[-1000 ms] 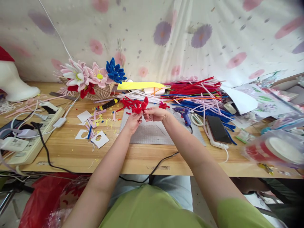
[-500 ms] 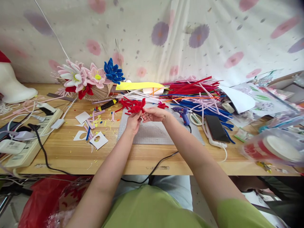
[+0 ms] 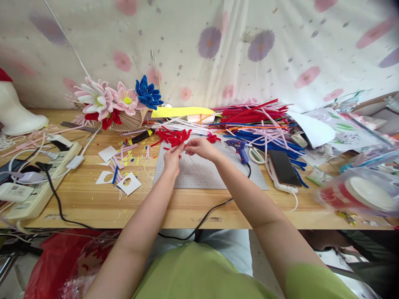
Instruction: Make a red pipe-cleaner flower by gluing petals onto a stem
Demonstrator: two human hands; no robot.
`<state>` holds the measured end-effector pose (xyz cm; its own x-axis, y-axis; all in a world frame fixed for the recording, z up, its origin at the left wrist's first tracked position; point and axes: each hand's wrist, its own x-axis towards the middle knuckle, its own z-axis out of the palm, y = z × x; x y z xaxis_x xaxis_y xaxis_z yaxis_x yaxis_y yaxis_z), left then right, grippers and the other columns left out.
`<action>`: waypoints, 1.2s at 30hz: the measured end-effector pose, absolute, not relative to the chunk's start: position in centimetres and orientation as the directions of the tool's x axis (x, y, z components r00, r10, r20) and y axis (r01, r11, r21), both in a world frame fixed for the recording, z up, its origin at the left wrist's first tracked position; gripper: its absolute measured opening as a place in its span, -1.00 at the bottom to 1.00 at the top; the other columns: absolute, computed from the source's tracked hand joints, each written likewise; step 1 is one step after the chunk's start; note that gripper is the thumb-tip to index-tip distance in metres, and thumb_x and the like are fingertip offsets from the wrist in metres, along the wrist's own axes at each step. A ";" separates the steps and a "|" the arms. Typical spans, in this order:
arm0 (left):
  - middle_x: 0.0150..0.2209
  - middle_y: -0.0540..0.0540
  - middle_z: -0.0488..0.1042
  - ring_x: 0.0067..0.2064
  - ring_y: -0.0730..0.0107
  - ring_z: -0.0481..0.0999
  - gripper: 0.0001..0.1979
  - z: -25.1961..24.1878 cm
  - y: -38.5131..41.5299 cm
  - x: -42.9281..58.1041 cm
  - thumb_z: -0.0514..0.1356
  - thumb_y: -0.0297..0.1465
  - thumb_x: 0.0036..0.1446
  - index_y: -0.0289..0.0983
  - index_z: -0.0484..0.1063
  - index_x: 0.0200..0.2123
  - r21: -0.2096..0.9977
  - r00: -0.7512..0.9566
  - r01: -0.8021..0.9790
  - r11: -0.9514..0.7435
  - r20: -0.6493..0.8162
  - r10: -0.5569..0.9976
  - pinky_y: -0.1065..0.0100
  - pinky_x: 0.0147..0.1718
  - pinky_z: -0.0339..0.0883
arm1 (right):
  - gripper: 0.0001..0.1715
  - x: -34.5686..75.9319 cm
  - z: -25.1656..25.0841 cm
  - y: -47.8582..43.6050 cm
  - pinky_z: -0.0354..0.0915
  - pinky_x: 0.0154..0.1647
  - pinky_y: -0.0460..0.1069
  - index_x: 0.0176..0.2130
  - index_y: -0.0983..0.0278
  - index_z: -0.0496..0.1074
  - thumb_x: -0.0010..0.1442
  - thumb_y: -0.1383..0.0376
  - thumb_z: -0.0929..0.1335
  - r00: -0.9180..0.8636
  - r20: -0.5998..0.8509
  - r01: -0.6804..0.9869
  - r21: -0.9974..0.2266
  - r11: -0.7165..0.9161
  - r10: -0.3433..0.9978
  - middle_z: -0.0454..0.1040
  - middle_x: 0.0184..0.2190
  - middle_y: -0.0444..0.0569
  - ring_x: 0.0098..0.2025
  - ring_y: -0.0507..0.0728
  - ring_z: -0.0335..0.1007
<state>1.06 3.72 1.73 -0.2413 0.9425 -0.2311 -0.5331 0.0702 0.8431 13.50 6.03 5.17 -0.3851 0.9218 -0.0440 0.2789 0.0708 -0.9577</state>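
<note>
Both my hands meet over the grey cutting mat on the wooden table. My left hand pinches the base of a red pipe-cleaner flower, its fingers closed on it. My right hand is closed too, gripping the same red flower from the right side. More red pipe-cleaner loops lie just behind the flower on the mat's far edge.
A heap of coloured pipe cleaners, a blue glue gun with its black cord, scissors and a phone lie right. Finished flowers in a basket, paper scraps and a power strip lie left. A plastic tub is near right.
Both hands have shifted slightly up and away from me with the red flower, and its petals have turned lower and flatter. The rest of the table is unchanged.
</note>
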 end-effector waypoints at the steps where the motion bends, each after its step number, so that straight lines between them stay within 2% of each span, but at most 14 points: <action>1: -0.54 0.07 0.45 -0.54 0.68 0.26 -0.87 1.8 3.7 1.1 0.39 -0.42 -0.19 -0.29 0.51 -0.50 0.838 -0.218 -0.540 0.081 -0.232 0.948 0.53 -0.54 0.04 | -0.88 13.4 5.1 6.0 0.27 -0.47 -0.12 -0.52 0.32 0.38 0.02 0.36 0.38 -0.386 -0.033 0.282 -0.956 0.084 0.922 0.40 -0.60 -0.13 -0.53 -0.05 0.30; 6: -0.62 0.09 0.32 -0.58 0.68 0.20 -0.82 2.3 3.4 1.1 0.39 -0.34 -0.16 -0.31 0.49 -0.52 0.801 -0.056 -0.576 0.163 -0.238 0.970 0.55 -0.56 0.07 | -0.88 13.7 4.8 6.1 0.26 -0.46 -0.11 -0.50 0.30 0.35 0.00 0.33 0.38 -0.443 0.001 0.272 -0.953 0.135 0.897 0.40 -0.58 -0.15 -0.52 -0.04 0.31; 11: -0.53 0.06 0.42 -0.58 0.72 0.17 -0.93 2.8 3.9 0.6 0.34 -0.45 -0.08 -0.32 0.51 -0.48 0.812 -0.078 -0.567 0.142 -0.225 0.971 0.57 -0.58 0.06 | -0.77 15.4 5.4 6.2 0.23 -0.49 -0.11 -0.50 0.30 0.35 0.04 0.19 0.38 -0.446 -0.013 0.392 -0.902 0.183 0.895 0.39 -0.59 -0.12 -0.53 -0.03 0.28; 14: -0.53 0.05 0.41 -0.61 0.73 0.14 -0.95 3.3 4.3 0.0 0.32 -0.48 -0.04 -0.33 0.51 -0.48 0.799 -0.067 -0.575 0.173 -0.257 0.964 0.57 -0.61 0.06 | -0.76 16.2 6.2 6.2 0.25 -0.44 -0.09 -0.44 0.28 0.34 0.12 0.16 0.31 -0.295 0.147 0.389 -0.884 0.259 0.944 0.39 -0.53 -0.09 -0.47 0.01 0.28; 16: -0.60 0.07 0.33 -0.62 0.73 0.13 -0.92 3.6 4.5 -0.1 0.33 -0.46 -0.04 -0.34 0.50 -0.49 0.785 -0.012 -0.578 0.224 -0.282 0.959 0.57 -0.63 0.06 | -0.79 16.1 6.9 6.1 0.30 -0.29 -0.04 -0.30 0.26 0.36 0.09 0.18 0.34 -0.201 0.332 0.376 -0.843 0.385 0.922 0.44 -0.34 -0.03 -0.29 0.06 0.34; 18: -0.65 0.10 0.24 -0.63 0.73 0.14 -0.89 3.9 4.5 -0.1 0.35 -0.45 -0.06 -0.35 0.48 -0.50 0.771 0.044 -0.575 0.273 -0.304 0.952 0.60 -0.65 0.05 | -0.56 15.6 7.7 6.0 0.28 -0.09 0.01 -0.08 0.21 0.31 0.01 0.24 0.40 -0.221 0.465 0.359 -0.778 0.515 0.857 0.40 -0.12 0.02 -0.08 0.13 0.31; 19: -0.66 0.11 0.22 -0.64 0.73 0.14 -0.88 4.0 4.4 -0.1 0.36 -0.45 -0.08 -0.35 0.48 -0.50 0.765 0.067 -0.574 0.291 -0.311 0.948 0.61 -0.66 0.05 | -0.43 15.3 8.1 5.9 0.25 -0.02 0.04 0.01 0.19 0.25 -0.01 0.28 0.41 -0.269 0.488 0.346 -0.755 0.557 0.830 0.37 -0.06 0.03 -0.01 0.14 0.28; 21: -0.65 0.12 0.23 -0.64 0.74 0.16 -0.86 4.1 4.3 0.0 0.38 -0.44 -0.10 -0.35 0.47 -0.50 0.752 0.109 -0.577 0.319 -0.317 0.942 0.63 -0.67 0.07 | -0.30 14.7 8.8 5.8 0.21 0.04 0.07 0.12 0.17 0.15 0.00 0.34 0.39 -0.369 0.467 0.339 -0.738 0.584 0.804 0.37 -0.08 0.03 0.00 0.15 0.27; 24: -0.64 0.11 0.27 -0.64 0.73 0.20 -0.82 4.2 4.2 -0.1 0.38 -0.38 -0.10 -0.33 0.46 -0.47 0.724 0.186 -0.590 0.357 -0.309 0.933 0.62 -0.65 0.14 | -0.29 14.1 9.3 6.0 0.22 0.00 0.06 0.15 0.18 0.09 0.03 0.36 0.34 -0.422 0.412 0.381 -0.728 0.570 0.807 0.39 -0.22 -0.03 -0.13 0.12 0.31; 29: -0.55 0.00 0.43 -0.47 0.51 0.49 -0.70 4.4 4.1 -0.7 0.26 -0.18 0.04 -0.33 0.45 -0.46 0.646 0.332 -0.587 0.488 -0.357 0.873 0.44 -0.41 0.42 | -0.29 14.2 8.9 6.6 0.26 -0.18 -0.02 0.15 0.23 0.07 0.02 0.38 0.31 -0.426 0.389 0.416 -0.718 0.558 0.817 0.35 -0.36 -0.12 -0.31 0.05 0.31; 31: -0.52 -0.04 0.47 -0.42 0.46 0.54 -0.72 4.4 4.2 -0.8 0.21 -0.21 0.11 -0.34 0.45 -0.45 0.633 0.342 -0.577 0.516 -0.387 0.857 0.40 -0.36 0.45 | -0.27 14.5 8.7 6.7 0.26 -0.21 -0.04 0.15 0.24 0.07 0.00 0.40 0.31 -0.435 0.385 0.404 -0.724 0.558 0.814 0.34 -0.37 -0.13 -0.31 0.05 0.32; 36: -0.48 -0.04 0.51 -0.51 0.55 0.51 -0.85 4.2 4.4 -0.6 0.16 -0.41 0.17 -0.35 0.47 -0.38 0.629 0.299 -0.573 0.525 -0.436 0.849 0.49 -0.47 0.42 | -0.26 15.0 8.7 6.8 0.27 -0.23 -0.05 0.13 0.22 0.08 -0.03 0.42 0.33 -0.461 0.333 0.402 -0.748 0.528 0.823 0.42 -0.36 -0.13 -0.32 0.05 0.36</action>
<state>-0.60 4.38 4.16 0.2987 0.8489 -0.4361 -0.5734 0.5250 0.6290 14.96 6.81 8.69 -0.4612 0.8226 0.3326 0.4022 0.5279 -0.7480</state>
